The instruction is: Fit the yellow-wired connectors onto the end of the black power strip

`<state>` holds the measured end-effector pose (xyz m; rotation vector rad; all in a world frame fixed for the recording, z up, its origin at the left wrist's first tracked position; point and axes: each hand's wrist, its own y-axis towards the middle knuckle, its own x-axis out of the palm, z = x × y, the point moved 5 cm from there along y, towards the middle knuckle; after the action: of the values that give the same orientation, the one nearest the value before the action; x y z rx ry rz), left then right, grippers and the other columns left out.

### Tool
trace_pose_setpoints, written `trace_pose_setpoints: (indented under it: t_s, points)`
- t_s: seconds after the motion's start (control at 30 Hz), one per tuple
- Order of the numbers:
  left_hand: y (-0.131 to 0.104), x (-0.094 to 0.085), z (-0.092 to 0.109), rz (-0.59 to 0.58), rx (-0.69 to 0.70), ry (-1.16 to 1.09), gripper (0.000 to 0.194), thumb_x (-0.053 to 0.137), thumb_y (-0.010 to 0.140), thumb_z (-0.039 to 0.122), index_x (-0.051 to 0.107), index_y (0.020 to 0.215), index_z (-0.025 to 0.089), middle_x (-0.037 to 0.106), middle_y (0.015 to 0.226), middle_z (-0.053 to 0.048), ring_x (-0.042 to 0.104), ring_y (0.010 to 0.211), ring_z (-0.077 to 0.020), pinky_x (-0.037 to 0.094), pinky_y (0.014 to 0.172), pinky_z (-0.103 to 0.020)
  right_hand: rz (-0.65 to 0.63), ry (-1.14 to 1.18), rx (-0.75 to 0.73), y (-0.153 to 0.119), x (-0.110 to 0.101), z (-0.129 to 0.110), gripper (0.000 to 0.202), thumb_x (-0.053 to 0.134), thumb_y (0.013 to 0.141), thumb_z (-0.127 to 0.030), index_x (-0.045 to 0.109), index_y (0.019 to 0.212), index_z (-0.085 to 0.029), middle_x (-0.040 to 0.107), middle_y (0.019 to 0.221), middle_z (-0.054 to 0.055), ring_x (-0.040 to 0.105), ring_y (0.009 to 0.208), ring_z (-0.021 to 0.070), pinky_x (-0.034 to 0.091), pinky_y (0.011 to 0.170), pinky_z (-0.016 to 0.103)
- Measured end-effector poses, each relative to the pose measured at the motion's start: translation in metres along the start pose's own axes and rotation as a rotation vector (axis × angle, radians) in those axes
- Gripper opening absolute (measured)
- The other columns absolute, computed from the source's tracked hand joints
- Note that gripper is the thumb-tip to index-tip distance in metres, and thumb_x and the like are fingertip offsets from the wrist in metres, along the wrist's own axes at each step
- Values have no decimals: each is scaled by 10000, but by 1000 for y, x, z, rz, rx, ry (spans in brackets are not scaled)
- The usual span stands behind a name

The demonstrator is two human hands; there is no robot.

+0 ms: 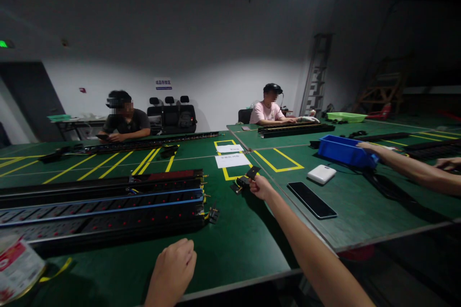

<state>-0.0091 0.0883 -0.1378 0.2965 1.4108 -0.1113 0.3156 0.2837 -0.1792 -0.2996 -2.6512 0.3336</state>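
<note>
Our right hand (261, 186) pinching a black piece (253, 171) over the green table (230, 249), just before the white papers (232, 160), our left hand (175, 264) near the black strips (144, 218), fingers curled under, how tightly or on what we cannot tell

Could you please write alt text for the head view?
The right hand holds a small black part over a green table; the left hand is near long black strips. Two people are across the table.

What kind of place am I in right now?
Probably an electrical assembly workshop: long black strips with exposed wires lie on green tables marked with yellow lines, and your right hand holds a small black part.
</note>
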Motion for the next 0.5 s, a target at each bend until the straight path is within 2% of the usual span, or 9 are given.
trace_pose_setpoints:
  t_s: [0.2, 0.3, 0.37, 0.5]
  points:
    - [0, -3, 3, -16, -13, 21, 315, 360, 926, 94, 521, 676, 197, 583, 705, -8, 565, 672, -138, 273, 637, -298, 27, -38, -55, -5, 3, -3, 191, 542, 902, -141, 454, 743, -202, 412, 479, -92, 279, 332, 24, 167, 307, 106]
    - [1, -2, 3, -10, -2, 18, 318, 357, 926, 93, 521, 675, 199, 582, 695, -6, 561, 661, -135, 271, 631, -299, 14, -63, -97, -8, 6, -5, 144, 613, 860, -150, 514, 761, -183, 481, 515, -74, 307, 344, 17, 169, 311, 106]
    - [1, 0, 2, 1, 5, 16, 316, 355, 923, 93, 518, 673, 199, 582, 694, -7, 559, 658, -136, 268, 629, -301, -9, -98, -132, -11, 8, -8, 85, 664, 820, -146, 582, 828, -167, 560, 575, -46, 337, 358, 16, 196, 317, 110]
    - [1, 2, 0, 18, 10, 15, 314, 350, 917, 92, 503, 665, 200, 575, 690, -6, 548, 646, -134, 264, 628, -303, -23, -209, -219, -14, 13, -10, 213, 694, 778, -140, 670, 989, -152, 636, 650, -8, 411, 393, 37, 288, 347, 134]
